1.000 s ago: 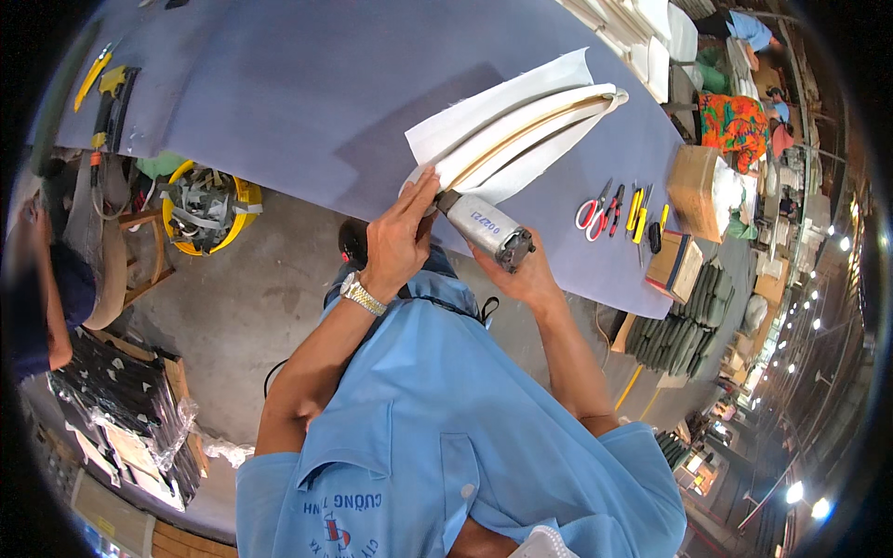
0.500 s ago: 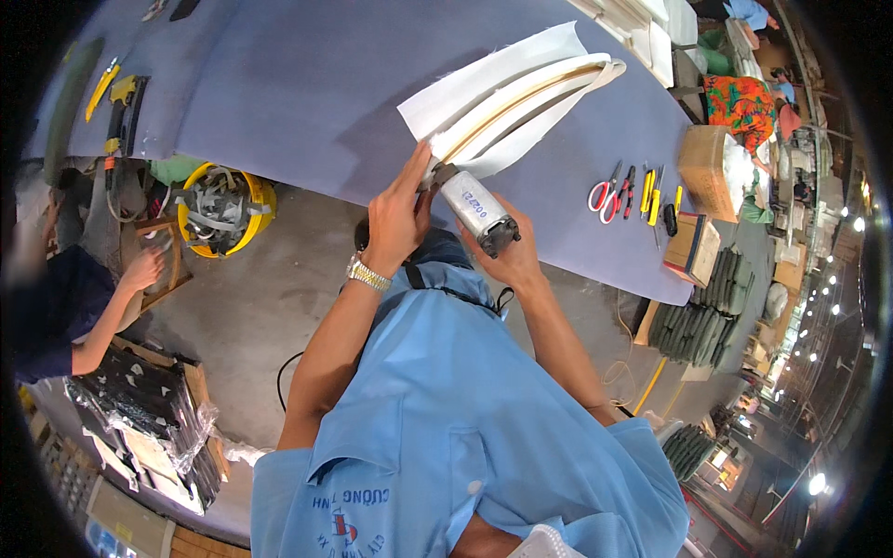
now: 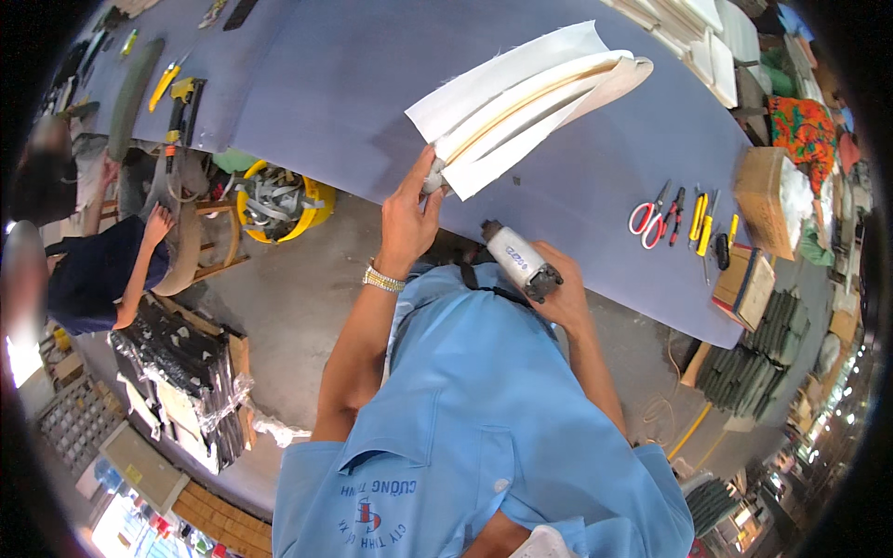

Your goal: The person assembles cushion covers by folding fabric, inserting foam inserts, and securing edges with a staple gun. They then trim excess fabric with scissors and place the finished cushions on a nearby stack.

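A curved piece [image 3: 507, 116] with white fabric along it and a thin wooden strip down its middle rests over the table. My left hand [image 3: 409, 223] grips its near end, where a bunch of grey material shows by the fingers. Wrapped round a silver staple gun with black ends [image 3: 517, 257] is my right hand [image 3: 564, 290], close to my body at the table's front edge. The gun's nose points toward the curved piece but stays apart from it. The grip under the gun is hidden.
On the table [image 3: 316, 102], red-handled scissors [image 3: 648, 214], pliers [image 3: 677, 214] and yellow screwdrivers [image 3: 705, 226] lie right, near a cardboard box [image 3: 765, 200]. A yellow bucket of scraps [image 3: 284, 203] stands left. Another person's hand [image 3: 158, 225] is beyond it.
The staple gun in my right hand has drawn back from the near end of the curved piece, toward my body and right. My left hand keeps its hold. The whole view has shifted.
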Tool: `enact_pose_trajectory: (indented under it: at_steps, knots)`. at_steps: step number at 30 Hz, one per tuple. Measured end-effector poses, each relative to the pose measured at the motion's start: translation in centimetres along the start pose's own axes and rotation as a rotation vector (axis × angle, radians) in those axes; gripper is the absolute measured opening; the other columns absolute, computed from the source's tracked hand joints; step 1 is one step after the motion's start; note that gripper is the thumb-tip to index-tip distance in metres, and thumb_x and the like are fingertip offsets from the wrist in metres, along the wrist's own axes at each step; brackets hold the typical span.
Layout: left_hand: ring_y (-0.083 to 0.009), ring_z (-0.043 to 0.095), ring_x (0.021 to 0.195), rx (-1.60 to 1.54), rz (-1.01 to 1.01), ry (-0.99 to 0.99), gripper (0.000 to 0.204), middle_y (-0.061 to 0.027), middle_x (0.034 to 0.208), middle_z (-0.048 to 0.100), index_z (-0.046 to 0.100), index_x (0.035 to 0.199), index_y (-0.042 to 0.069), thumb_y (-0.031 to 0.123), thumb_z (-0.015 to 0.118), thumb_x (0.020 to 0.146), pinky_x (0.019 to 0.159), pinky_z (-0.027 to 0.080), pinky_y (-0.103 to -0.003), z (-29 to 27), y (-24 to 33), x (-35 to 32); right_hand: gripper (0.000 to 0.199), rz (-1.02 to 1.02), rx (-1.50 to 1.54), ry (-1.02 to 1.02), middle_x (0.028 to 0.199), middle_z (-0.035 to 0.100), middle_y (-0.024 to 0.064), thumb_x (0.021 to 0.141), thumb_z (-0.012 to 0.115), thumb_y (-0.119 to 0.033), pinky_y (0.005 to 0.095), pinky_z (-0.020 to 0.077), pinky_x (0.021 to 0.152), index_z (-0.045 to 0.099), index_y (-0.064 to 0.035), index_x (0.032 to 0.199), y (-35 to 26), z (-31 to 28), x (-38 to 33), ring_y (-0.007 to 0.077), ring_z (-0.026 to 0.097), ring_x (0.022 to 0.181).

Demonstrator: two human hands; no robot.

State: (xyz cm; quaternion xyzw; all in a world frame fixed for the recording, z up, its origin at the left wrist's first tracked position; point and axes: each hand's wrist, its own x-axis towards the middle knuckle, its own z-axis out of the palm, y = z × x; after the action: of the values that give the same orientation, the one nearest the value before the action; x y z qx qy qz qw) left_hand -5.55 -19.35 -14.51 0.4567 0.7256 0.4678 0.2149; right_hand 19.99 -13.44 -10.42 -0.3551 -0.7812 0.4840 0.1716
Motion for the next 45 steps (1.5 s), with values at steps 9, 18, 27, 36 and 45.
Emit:
enact_pose_trajectory:
  at_steps: [9,18,27,36,45]
  knots:
    - [-0.025,0.072,0.109,0.011,-0.087,0.062,0.055,-0.0223,0.128,0.068,0.053,0.147,0.005,0.001,0.066,0.093,0.088,0.059,-0.034,1.1,0.2,-0.9,0.042,0.143,-0.047,-0.005,0.111,0.07,0.0201,0.075,0.077,-0.008,0.0397,0.053,0.089,0.068,0.0009,0.116,6.3,-6.3,-2.9,0.0399,0.068,0.102]
    - [-0.019,0.071,0.107,0.065,-0.114,0.102,0.053,-0.0191,0.124,0.071,0.055,0.145,0.005,-0.001,0.066,0.094,0.088,0.058,-0.031,1.8,0.7,-1.6,0.036,0.271,-0.049,0.096,0.101,0.071,0.0161,0.081,0.082,-0.013,0.0383,0.0531,0.083,0.067,0.0037,0.109,10.9,-10.2,-4.7,0.0315,0.069,0.091]
    - [-0.022,0.066,0.121,-0.047,-0.173,0.135,0.058,-0.0176,0.138,0.064,0.056,0.146,0.007,-0.005,0.068,0.09,0.095,0.057,-0.034,3.5,2.0,-3.4,0.064,0.19,-0.39,0.397,0.137,0.054,0.0229,0.088,0.077,-0.024,0.044,0.0457,0.105,0.051,-0.0012,0.142,18.9,-11.2,-2.1,0.0381,0.053,0.127]
    - [-0.0253,0.058,0.133,-0.162,-0.186,0.224,0.057,-0.0159,0.145,0.059,0.058,0.142,0.004,-0.006,0.072,0.087,0.107,0.052,-0.038,5.0,1.1,-4.9,0.035,0.236,0.074,0.2,0.108,0.074,0.0131,0.106,0.059,-0.029,0.032,0.0531,0.088,0.07,0.0022,0.116,12.0,-15.0,6.3,0.0189,0.069,0.095]
    - [-0.0298,0.054,0.137,-0.025,-0.168,0.149,0.069,-0.0154,0.148,0.056,0.057,0.143,0.007,-0.004,0.079,0.079,0.107,0.052,-0.036,5.9,1.5,-6.8,0.065,0.373,0.389,0.067,0.091,0.072,0.0149,0.103,0.056,-0.054,0.0307,0.0537,0.079,0.072,0.0084,0.097,9.1,-11.3,9.1,0.0189,0.067,0.085]
